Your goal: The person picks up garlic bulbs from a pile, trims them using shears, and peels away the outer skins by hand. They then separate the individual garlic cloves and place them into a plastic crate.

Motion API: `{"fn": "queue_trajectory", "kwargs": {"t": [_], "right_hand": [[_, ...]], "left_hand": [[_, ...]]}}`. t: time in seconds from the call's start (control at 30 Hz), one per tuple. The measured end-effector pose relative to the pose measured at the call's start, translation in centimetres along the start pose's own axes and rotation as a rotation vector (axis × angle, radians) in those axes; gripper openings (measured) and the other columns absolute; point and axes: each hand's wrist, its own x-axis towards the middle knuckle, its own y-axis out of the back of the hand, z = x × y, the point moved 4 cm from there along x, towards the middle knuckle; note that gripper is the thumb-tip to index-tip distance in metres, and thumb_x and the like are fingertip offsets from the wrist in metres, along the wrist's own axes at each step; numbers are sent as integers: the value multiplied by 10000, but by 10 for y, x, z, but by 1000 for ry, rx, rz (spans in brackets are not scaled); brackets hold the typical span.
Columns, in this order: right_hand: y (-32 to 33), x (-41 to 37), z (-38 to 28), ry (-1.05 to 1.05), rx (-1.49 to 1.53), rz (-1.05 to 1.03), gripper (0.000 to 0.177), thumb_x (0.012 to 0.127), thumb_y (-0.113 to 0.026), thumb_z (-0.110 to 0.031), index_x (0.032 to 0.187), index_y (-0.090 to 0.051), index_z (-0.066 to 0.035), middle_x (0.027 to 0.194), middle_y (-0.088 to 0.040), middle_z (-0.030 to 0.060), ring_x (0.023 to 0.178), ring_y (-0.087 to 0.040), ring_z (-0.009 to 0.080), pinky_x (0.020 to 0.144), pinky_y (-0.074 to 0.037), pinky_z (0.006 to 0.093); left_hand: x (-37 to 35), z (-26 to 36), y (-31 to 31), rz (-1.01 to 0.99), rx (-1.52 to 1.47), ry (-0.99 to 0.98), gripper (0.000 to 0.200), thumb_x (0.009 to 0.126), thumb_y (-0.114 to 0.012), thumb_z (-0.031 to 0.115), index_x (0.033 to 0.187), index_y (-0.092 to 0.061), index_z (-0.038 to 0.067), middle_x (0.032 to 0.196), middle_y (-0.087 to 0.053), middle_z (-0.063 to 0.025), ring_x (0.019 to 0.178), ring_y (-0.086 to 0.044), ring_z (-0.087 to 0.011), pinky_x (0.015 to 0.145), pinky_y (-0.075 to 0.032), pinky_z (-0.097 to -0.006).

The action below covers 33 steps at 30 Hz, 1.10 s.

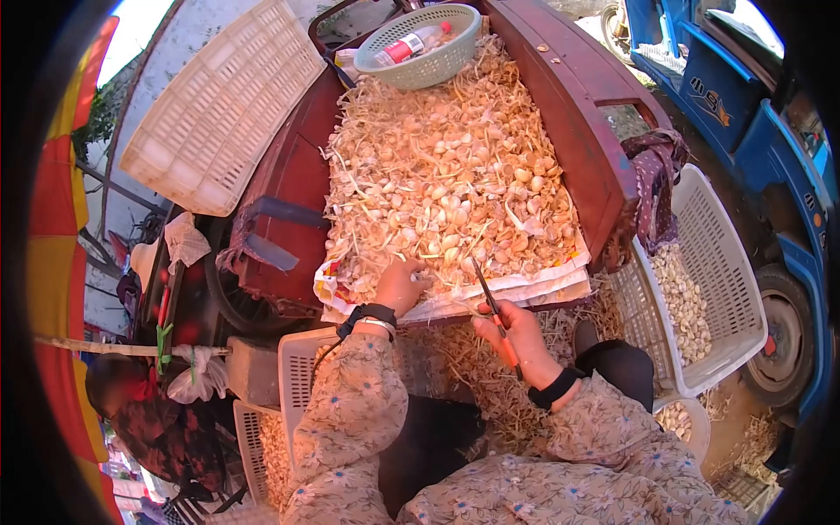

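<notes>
My left hand (401,287) is at the near edge of a heap of garlic (451,197), its fingers curled together. What they hold, if anything, I cannot make out. In my right hand (523,339) is a pair of scissors (486,289) with dark, narrow blades and orange-and-black handles. The blades point up and away, over the front edge of the heap. Loose bulbs, dry stalks and papery skins make up the heap, which lies on a white sack (560,282) in a red cart bed (569,96).
A green plastic basket (429,68) holding a bottle (409,45) rests on the heap's far end. A white crate (223,105) leans at left. Another crate (731,289) with trimmed garlic (678,297) stands at right, near a blue vehicle (744,114). Stalk litter (499,376) covers the ground below.
</notes>
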Motion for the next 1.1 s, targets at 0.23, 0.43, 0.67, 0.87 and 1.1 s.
{"fn": "queue_trajectory", "kwargs": {"t": [0.23, 0.43, 0.67, 0.87, 1.1], "right_hand": [[5, 6, 12, 76, -114, -11, 272, 805, -640, -151, 1006, -537, -1, 717, -531, -25, 609, -448, 33, 548, -373, 173], [-9, 0, -4, 27, -84, -27, 276, 804, -624, -179, 1010, -525, -23, 669, -565, 9, 458, -416, 32, 405, -317, 173], [-20, 11, 5, 200, -73, 12, 346, 829, -599, -183, 1118, -487, -31, 711, -496, -19, 505, -407, 35, 428, -309, 182], [-46, 0, 24, 193, -163, -146, 343, 787, -614, -87, 1098, -488, -14, 702, -471, -30, 560, -437, 43, 462, -319, 177], [-63, -24, 44, 159, -234, -325, 319, 774, -577, -48, 1076, -484, -1, 686, -492, -7, 569, -449, 65, 496, -343, 197]], "left_hand": [[-7, 2, 1, -10, -58, 4, 238, 695, -646, 136, 918, -606, 64, 836, -616, -175, 831, -588, -322, 720, -456, -387], [-18, 8, -9, 195, -45, 33, 257, 705, -625, 110, 946, -565, 43, 959, -500, -242, 848, -531, -396, 726, -442, -434], [-77, 62, 8, 371, -338, -228, 260, 668, -597, 57, 916, -557, -8, 802, -565, -198, 813, -542, -372, 707, -440, -421], [-142, 69, 2, 209, -952, 47, 173, 693, -541, 23, 852, -583, -29, 826, -592, -196, 723, -603, -321, 584, -484, -363], [-187, 56, -1, 308, -537, 152, 151, 700, -566, 123, 781, -626, 11, 796, -611, -164, 740, -614, -324, 640, -498, -380]]}}
